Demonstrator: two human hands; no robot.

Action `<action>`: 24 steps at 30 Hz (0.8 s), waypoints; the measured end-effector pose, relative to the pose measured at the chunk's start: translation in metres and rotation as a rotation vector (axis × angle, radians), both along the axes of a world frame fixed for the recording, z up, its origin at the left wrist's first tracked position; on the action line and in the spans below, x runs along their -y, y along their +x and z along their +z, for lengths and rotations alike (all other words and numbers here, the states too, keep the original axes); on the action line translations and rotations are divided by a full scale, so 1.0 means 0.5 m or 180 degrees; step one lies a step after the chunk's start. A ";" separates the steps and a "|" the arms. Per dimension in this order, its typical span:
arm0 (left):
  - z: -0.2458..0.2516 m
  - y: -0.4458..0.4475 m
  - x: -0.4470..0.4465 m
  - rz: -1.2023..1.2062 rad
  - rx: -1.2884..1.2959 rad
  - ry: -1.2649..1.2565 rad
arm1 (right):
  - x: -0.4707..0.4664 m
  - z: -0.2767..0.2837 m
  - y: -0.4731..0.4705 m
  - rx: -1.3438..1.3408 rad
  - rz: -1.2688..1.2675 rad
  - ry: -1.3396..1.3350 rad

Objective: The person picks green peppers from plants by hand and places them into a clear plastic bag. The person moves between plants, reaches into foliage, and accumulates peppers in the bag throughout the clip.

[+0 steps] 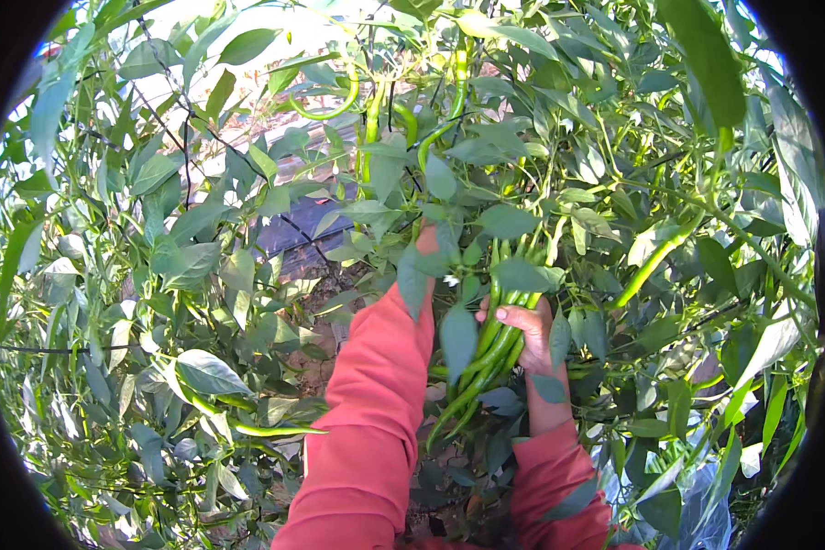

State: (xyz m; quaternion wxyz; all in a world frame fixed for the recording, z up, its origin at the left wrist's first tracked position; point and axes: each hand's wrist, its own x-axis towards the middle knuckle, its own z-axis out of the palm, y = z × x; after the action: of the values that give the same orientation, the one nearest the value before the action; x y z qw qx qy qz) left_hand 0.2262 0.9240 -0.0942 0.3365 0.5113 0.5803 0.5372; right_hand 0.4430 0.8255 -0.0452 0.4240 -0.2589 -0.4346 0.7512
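A bunch of long green chili peppers [491, 354] is gripped in my right hand [529, 326], with the thumb across the pods and their stems pointing away from me. My left hand [427, 239] reaches forward into the pepper plant; leaves cover most of it, so its fingers and anything in them are hidden. Past it, several green chili peppers [372, 127] hang from the stems. A small white flower [451, 280] shows between my hands. Both of my arms are in red sleeves.
Dense pepper foliage [199, 265] surrounds both arms. Dark netting cords [187, 110] cross at the left. More peppers hang at the right [653, 267] and lower left [275, 431]. Dark ground film [299, 223] lies beyond. A translucent plastic bag [705, 505] sits at the lower right.
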 end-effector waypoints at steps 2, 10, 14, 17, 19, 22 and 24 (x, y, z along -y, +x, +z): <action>0.005 -0.017 -0.002 -0.0049 -0.0375 -0.0015 | 0.000 -0.001 0.000 0.0023 -0.0003 0.0015; 0.140 -0.035 -0.036 0.0681 -0.2658 0.0027 | 0.000 -0.004 0.002 0.0100 -0.0018 0.0217; 0.137 -0.027 -0.022 0.0419 -0.0928 -0.0876 | 0.003 0.001 0.001 -0.0041 0.0111 0.0078; 0.047 -0.007 0.013 0.0257 0.0846 -0.0114 | 0.003 0.004 0.003 -0.0106 0.0193 0.0065; 0.014 0.001 0.000 0.0315 0.0723 0.0024 | 0.002 0.003 0.005 -0.0158 0.0204 0.0099; 0.013 -0.001 -0.052 0.0425 0.0210 0.0019 | -0.002 -0.002 0.006 -0.0072 0.0115 0.0047; 0.019 0.000 -0.080 0.0512 -0.0153 -0.0037 | -0.005 -0.007 0.006 -0.0122 0.0142 0.0058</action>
State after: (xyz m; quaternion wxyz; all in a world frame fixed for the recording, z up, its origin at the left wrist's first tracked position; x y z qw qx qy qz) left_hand 0.2261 0.9641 -0.0846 0.2811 0.4738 0.6306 0.5467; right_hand 0.4460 0.8282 -0.0485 0.4177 -0.2308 -0.4389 0.7614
